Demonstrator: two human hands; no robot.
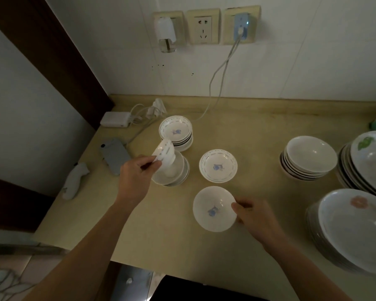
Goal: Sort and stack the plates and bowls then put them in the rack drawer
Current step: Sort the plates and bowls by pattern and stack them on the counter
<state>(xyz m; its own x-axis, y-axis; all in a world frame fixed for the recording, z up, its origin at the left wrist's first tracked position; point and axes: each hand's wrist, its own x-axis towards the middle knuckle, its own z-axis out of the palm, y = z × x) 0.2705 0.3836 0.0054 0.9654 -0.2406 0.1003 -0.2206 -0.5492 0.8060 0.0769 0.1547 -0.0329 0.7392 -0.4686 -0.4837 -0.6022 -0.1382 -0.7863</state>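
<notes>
My left hand [137, 172] pinches a small white patterned bowl [164, 154], tilted on its side above a low stack of white dishes [176, 172]. My right hand [256, 216] grips the right rim of a small white saucer with a blue flower [213, 208], near the counter's front. Another blue-flower saucer [218, 166] lies alone in the middle. Behind it stands a stack of like saucers [175, 131]. A stack of plain white bowls [308, 157] stands to the right.
Two stacks of large flowered plates [369, 161] [351, 231] crowd the right edge. A phone [114, 155], a white charger block [115, 122] with cables and a small white cloth object [74, 181] lie at the beige counter's [247, 127] left side. Wall sockets sit above.
</notes>
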